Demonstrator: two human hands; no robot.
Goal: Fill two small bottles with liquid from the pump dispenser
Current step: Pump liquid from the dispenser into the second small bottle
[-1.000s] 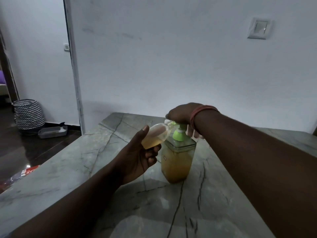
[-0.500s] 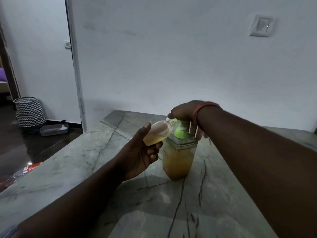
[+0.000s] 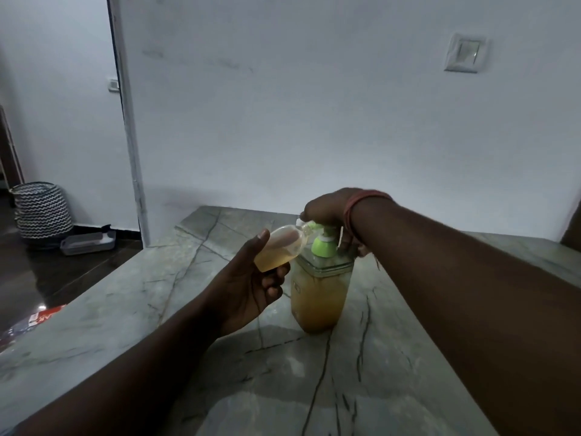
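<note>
left hand (image 3: 251, 287): fingers curled around small bottle (image 3: 279, 250), tilted, mouth at the green nozzle, partly filled amber | right hand (image 3: 330, 209): rests atop pump dispenser (image 3: 319, 291); finger closure cannot be told | dispenser upright on marble table (image 3: 157, 309)
</note>
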